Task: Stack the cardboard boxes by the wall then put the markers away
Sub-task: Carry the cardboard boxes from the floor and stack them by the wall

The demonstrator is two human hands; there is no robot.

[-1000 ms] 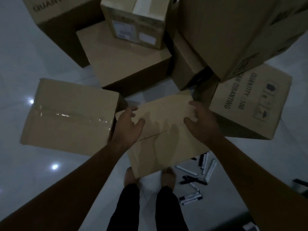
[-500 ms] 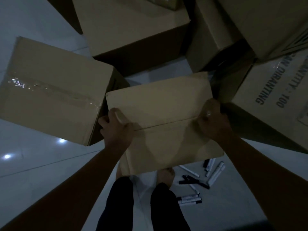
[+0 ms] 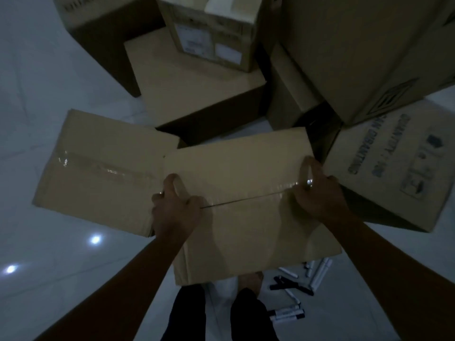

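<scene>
**A:** What have you got hold of?

**B:** A cardboard box (image 3: 246, 205). My left hand (image 3: 176, 207) grips its left edge and my right hand (image 3: 317, 190) grips its right edge, fingers curled over the top face at the taped seam. So it sits square between my hands, in front of my legs, with its long axis running left to right across me

**A:** Which hand is nearer the stack?

**B:** The right one, I'd say. The pile of boxes (image 3: 357, 57) rises on the far right, and the printed box (image 3: 394, 168) lies just beside my right hand. On my left, the taped box (image 3: 98, 173) lies on the floor (image 3: 61, 279), touching or nearly touching the one I hold; I can't tell which

**A:** And the markers?

**B:** The markers (image 3: 302, 286) are scattered on the floor near my feet, to the right, partly under the near edge of my box, and I judge they wait until the boxes are done

**A:** What can't you see?

**B:** The wall itself. The light is dim, the far boxes are cut off at the top of the view, and whether my box is clear of the floor is hard to make out
</scene>
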